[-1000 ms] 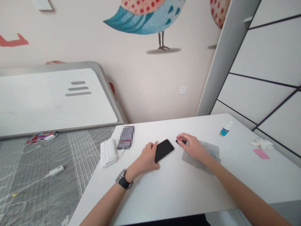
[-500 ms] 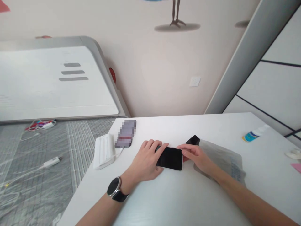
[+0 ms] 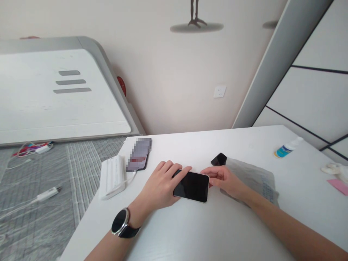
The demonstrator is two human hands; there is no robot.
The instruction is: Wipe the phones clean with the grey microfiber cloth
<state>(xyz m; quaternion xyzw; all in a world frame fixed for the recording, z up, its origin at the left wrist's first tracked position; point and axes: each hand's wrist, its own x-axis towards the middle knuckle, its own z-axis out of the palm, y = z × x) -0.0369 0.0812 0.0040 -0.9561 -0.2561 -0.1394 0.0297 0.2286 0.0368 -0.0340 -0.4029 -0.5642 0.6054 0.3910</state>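
Note:
A smartphone [image 3: 191, 186] with a dark screen faces up over the white table, its long side running left to right. My left hand [image 3: 164, 185] grips its left end, fingers over the top edge and thumb mostly hidden below. At the upper right corner, my right hand [image 3: 224, 180] has its thumb and fingers closed on the phone's edge; the fingertips are partly hidden. Just behind my right hand a black glossy piece [image 3: 219, 159] sticks out of a grey translucent bag [image 3: 250, 177], which lies partly under my right forearm.
On the white table [image 3: 168, 235], a white power bank [image 3: 112, 177] is cabled to a second phone [image 3: 139, 156] at the left. A spray bottle [image 3: 287, 148], crumpled tissue [image 3: 333, 168] and pink paper [image 3: 338, 186] lie right. A bed with a charger [image 3: 48, 194] adjoins the table's left edge.
The view has shifted slightly to the right. The phone's right end is tilted a little toward me, and my right fingers have curled closer around its corner. My left hand keeps its grip.

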